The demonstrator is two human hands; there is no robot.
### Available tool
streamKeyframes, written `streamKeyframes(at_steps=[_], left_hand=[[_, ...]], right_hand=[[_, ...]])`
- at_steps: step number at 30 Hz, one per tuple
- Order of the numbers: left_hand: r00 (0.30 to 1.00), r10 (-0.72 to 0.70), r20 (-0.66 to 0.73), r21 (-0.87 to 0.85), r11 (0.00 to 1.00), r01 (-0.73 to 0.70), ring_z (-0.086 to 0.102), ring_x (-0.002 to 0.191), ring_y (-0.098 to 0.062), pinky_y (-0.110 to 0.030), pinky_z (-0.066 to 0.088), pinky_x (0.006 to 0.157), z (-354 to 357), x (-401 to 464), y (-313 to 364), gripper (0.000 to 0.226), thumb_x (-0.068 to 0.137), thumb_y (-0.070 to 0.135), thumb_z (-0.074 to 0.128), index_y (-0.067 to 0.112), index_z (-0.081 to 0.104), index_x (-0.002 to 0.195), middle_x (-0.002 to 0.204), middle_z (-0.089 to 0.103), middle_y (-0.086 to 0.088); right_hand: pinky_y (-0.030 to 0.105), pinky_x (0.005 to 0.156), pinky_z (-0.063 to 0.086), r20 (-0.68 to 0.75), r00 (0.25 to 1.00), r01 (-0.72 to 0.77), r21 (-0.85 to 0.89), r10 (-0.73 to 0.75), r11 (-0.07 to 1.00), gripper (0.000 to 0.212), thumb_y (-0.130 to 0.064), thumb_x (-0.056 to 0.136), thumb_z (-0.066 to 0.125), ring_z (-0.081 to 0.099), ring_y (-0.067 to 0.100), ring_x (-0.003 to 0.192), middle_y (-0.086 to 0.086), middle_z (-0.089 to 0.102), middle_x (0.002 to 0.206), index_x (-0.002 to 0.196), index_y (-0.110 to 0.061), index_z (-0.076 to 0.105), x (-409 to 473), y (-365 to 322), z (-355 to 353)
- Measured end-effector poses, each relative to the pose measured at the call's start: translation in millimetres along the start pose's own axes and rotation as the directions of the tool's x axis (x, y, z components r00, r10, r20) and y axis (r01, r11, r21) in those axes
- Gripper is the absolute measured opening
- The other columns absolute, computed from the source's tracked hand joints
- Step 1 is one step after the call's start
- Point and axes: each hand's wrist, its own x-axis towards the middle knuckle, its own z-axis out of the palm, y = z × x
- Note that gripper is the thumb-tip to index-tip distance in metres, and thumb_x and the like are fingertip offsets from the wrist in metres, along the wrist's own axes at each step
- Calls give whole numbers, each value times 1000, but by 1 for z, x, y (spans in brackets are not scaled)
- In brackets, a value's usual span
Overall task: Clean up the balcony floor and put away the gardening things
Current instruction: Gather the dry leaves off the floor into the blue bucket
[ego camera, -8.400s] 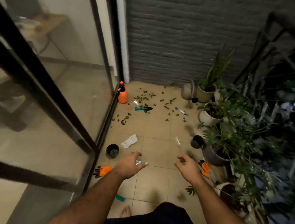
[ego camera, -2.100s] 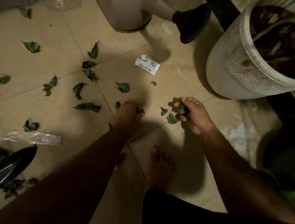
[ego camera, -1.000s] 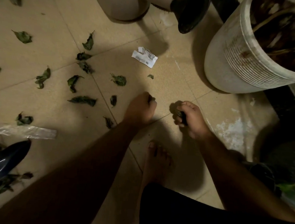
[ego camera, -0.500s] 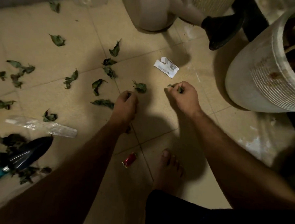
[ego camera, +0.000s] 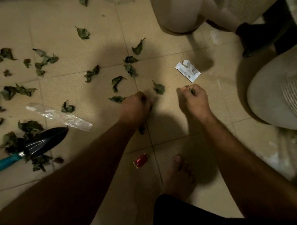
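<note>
Several dry green leaves [ego camera: 92, 73] lie scattered over the beige tiled floor [ego camera: 178, 123], mostly to the left. My right hand [ego camera: 195, 100] is curled low over the floor and grips picked-up leaves [ego camera: 191, 91]; a bit of green shows between its fingers. My left hand [ego camera: 136, 106] is curled just beside a leaf [ego camera: 117, 99], its fingers down at the tile; dark leaf bits show under it. One more leaf [ego camera: 158, 88] lies between the two hands. A trowel [ego camera: 32, 145] with a teal handle and dark blade rests at the lower left on a heap of leaves.
A torn white paper wrapper [ego camera: 188, 70] lies ahead of my right hand, a clear plastic strip [ego camera: 59, 116] left of my arm, and a red candy wrapper [ego camera: 140, 160] by my bare foot [ego camera: 179, 175]. White pots stand at top [ego camera: 179, 13] and right [ego camera: 272, 97].
Both hands stay curled near the floor with gathered leaves; the view has drifted slightly. Over the longer span I moved from standing at the doorway to crouching among the leaves.
</note>
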Motion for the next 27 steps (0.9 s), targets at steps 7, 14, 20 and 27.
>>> streamKeyframes(at_steps=[7,14,20,27], left_hand=[[998,-32,48,206,978,21,59,97,-21,-31,40,70,12,5,4,34,95,36,62,16,56,122,115,63,-7],[1000,-4,-5,-116,993,4,53,74,-11,-23,41,59,0,-10,5,18,99,31,52,17,56,109,86,55,5],[996,-88,1,-463,883,79,63,77,-19,-34,53,66,-10,-26,-13,9,101,23,48,17,54,105,89,64,-4],[997,65,40,-152,987,-58,51,65,-5,-17,34,53,-9,-40,-36,16,102,30,49,19,60,105,80,58,3]], right_hand=[[24,46,36,192,978,-118,211,77,970,7,-3,93,60,47,14,47,12,70,77,95,-9,64,-18,-11,11],[14,65,49,106,991,80,-41,-76,996,7,-18,91,65,62,-2,72,-6,69,82,85,-17,69,-16,-16,22],[17,50,47,36,999,27,47,-29,999,6,-12,90,66,59,-1,61,-7,67,81,89,-7,69,-3,-36,22],[22,65,50,101,990,138,-469,-102,872,28,-36,80,79,60,-1,66,-9,66,71,75,-13,64,-4,-23,2]])
